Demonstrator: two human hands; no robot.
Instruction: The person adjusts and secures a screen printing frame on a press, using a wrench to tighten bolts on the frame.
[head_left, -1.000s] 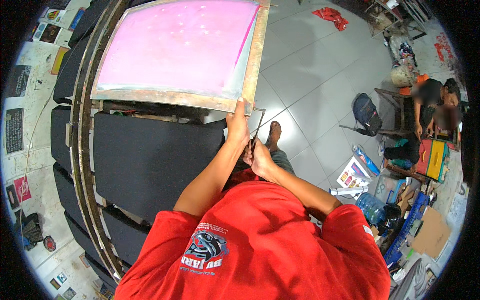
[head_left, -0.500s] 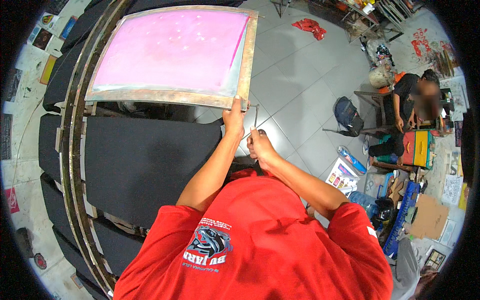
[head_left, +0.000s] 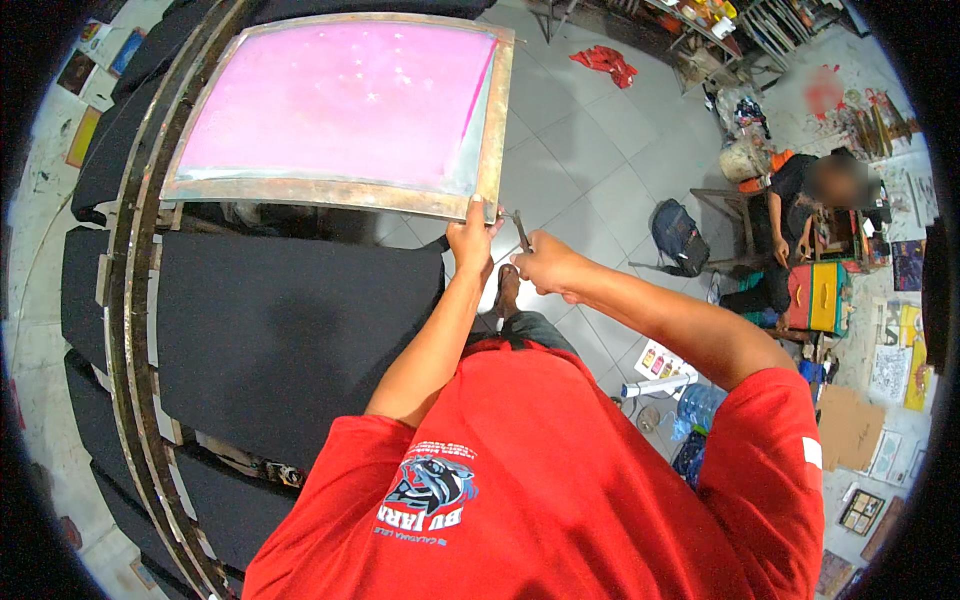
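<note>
A wooden printing screen frame (head_left: 300,190) with pink mesh (head_left: 340,95) is raised over a row of black pallets (head_left: 290,340). My left hand (head_left: 472,238) grips the frame's near right corner. My right hand (head_left: 540,268) is closed around a thin dark metal tool (head_left: 521,228) just to the right of that corner, close to my left hand. My red shirt fills the lower part of the view.
A curved metal rail (head_left: 125,300) runs along the left of the pallets. A seated person (head_left: 800,230) works at the right among boxes, papers and a blue backpack (head_left: 678,235). A water bottle (head_left: 700,405) and red cloth (head_left: 605,62) lie on the grey tiled floor.
The screen frame sits slightly lower and more level in view. My right hand has moved a little right, away from my left hand, still holding the tool.
</note>
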